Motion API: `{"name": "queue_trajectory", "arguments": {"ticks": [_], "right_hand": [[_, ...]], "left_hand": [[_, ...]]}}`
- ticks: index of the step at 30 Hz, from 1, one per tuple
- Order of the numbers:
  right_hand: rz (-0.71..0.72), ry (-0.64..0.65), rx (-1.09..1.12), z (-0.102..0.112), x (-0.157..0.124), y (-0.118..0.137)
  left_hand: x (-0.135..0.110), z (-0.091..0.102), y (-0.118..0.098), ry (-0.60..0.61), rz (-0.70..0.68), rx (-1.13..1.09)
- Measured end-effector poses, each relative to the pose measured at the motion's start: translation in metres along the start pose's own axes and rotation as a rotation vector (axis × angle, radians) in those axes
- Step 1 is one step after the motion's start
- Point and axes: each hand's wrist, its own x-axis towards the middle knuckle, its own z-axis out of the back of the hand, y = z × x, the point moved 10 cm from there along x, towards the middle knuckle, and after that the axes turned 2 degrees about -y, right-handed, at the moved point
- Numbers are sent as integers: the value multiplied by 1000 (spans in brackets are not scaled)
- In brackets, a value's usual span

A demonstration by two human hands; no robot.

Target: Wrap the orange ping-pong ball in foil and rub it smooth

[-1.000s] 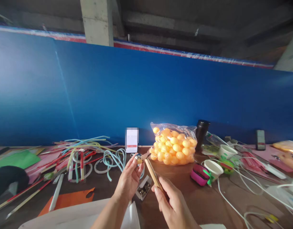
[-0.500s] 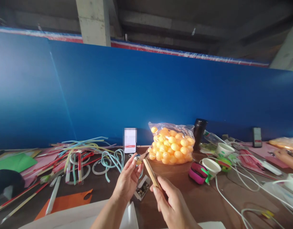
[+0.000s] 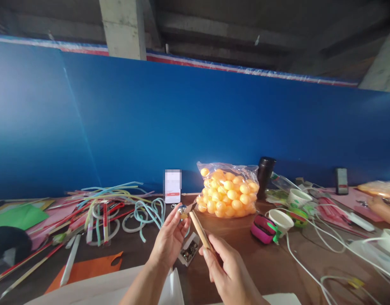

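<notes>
Well, left hand (image 3: 168, 242) holds a silvery piece (image 3: 182, 209) (right hand (image 3: 226, 267): wooden handle (image 3: 199, 230)).

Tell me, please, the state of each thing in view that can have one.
Left grip: closed on shiny round piece
Right grip: closed on wooden handle
Small box: open, contents showing
Left phone: upright, screen lit
Right phone: upright, screen lit
Clear bag: bulging with orange balls
Black bottle: standing upright
Pale blue tubing: loosely coiled
Nearer cup: uncovered

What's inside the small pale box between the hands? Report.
Small, dark, shiny pieces show inside the pale box, too small to identify. Anything beneath them is covered.
</notes>
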Motion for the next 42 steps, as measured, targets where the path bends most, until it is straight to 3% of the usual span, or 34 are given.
{"name": "queue_trajectory", "arguments": {"ticks": [15,35,42], "right_hand": [[6,-108,19,8,-1,4],[-22,-21,76,-1,0,5],[-61,-140,122,5,-5,0]], "left_hand": [[-1,-3,3,40,24,-48],[-4,-8,1,63,24,-28],[-2,-4,6,23,67,-113]]}}
